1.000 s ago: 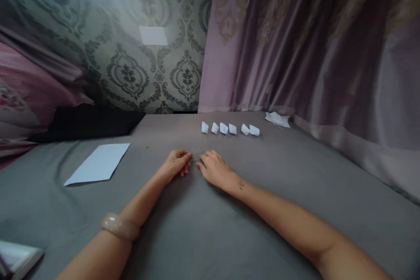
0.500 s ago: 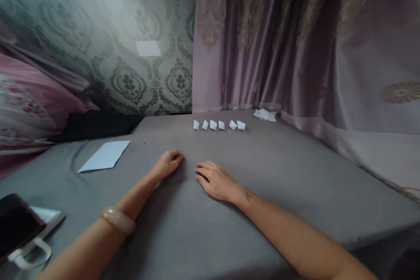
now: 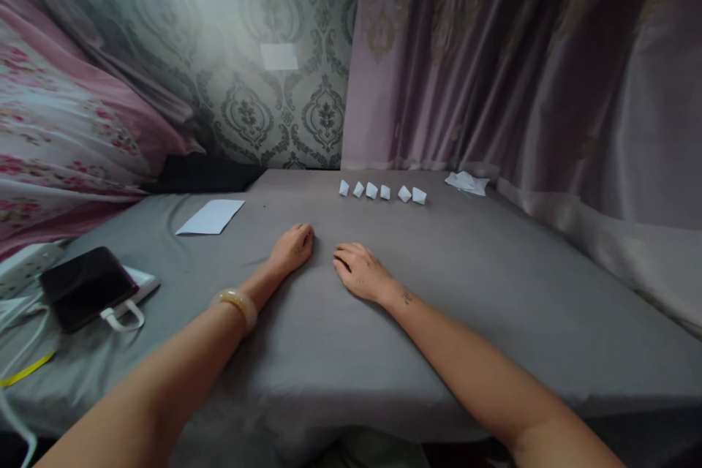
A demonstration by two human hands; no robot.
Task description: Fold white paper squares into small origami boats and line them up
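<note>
My left hand [image 3: 295, 247] rests on the grey cloth with its fingers curled in, and nothing shows in them. A pale bangle [image 3: 239, 306] circles that wrist. Just to its right, my right hand [image 3: 362, 270] lies palm down with the fingers stretched out and slightly apart, holding nothing. Beyond both hands stands a row of several small folded white paper pieces [image 3: 371, 191], with a wider gap before the two on the right. Left of my left hand lies a flat white sheet of paper [image 3: 211, 218], untouched.
Crumpled white paper [image 3: 468, 183] lies at the far right by the curtain [image 3: 482, 88]. On the left are a dark phone [image 3: 88, 289], a white cable [image 3: 125, 314], a power strip [image 3: 27, 269] and a yellow strip [image 3: 27, 370]. Black cloth [image 3: 211, 174] lies behind the sheet.
The view has shifted left and down, so the phone and power strip show more fully. My left hand's fingers look more curled. The paper pieces keep their places on the cloth.
</note>
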